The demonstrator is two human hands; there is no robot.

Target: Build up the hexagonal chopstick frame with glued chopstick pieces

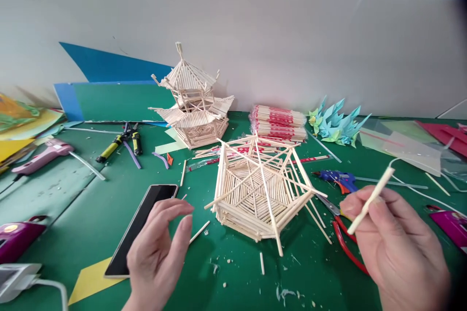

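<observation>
Between thumb and fingers, my right hand (pixel 397 233) pinches a short pale wooden stick (pixel 372 200), tilted up to the right. My left hand (pixel 160 243) hovers over the lower part of a black phone (pixel 146 223), fingers curved apart from the thumb and holding nothing. Between both hands stands a polygonal frame of wooden sticks (pixel 233 226), with a ribbed floor and long sticks crossing over its top. Red-handled scissors (pixel 345 243) lie beside my right hand, partly hidden by it. Behind the frame rises a two-tiered stick pagoda (pixel 193 107).
Wrapped bundles of sticks (pixel 279 121) and turquoise folded paper (pixel 337 121) lie at the back. A blue glue gun (pixel 335 179) is on the right, a pink glue gun (pixel 45 158) and yellow-black pliers (pixel 116 143) on the left. Stick offcuts and glue scraps dot the green table (pixel 204 282).
</observation>
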